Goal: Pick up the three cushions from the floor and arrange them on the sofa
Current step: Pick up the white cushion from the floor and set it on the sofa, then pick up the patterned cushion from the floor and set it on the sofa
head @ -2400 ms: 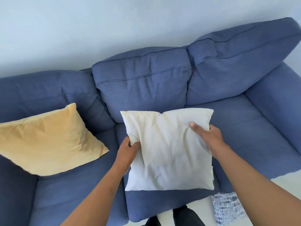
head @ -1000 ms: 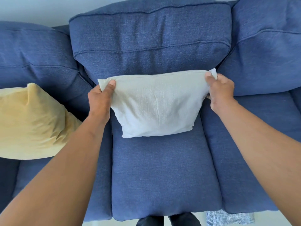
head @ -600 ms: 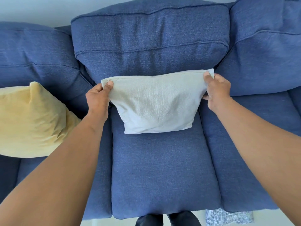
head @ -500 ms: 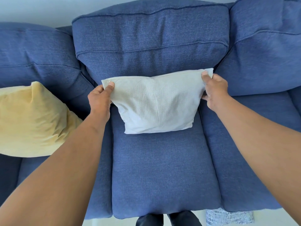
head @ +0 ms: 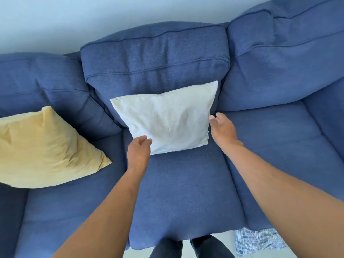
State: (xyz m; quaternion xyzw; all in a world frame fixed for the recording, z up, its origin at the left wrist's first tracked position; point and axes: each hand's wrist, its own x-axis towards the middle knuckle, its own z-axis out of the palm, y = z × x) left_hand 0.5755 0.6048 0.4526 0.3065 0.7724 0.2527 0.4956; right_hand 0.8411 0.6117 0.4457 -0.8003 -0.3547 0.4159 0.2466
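Head view: white cushion [head: 165, 121] is propped against blue sofa [head: 186, 192]; left hand [head: 138, 150] and right hand [head: 222, 128] are held loose, nothing gripped.

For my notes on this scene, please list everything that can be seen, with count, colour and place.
sofa: one, blue, three seats and three back cushions, fills the view
white cushion: one, middle seat, leaning on the middle back cushion
yellow cushion: one, left seat
patterned cushion: one, blue and white, on the floor by the sofa front, right, only partly in view
wall: pale blue, behind the sofa
legs: two, dark trousers, bottom edge
left hand: fingers curled, at the white cushion's lower left corner
right hand: open, by the white cushion's right edge
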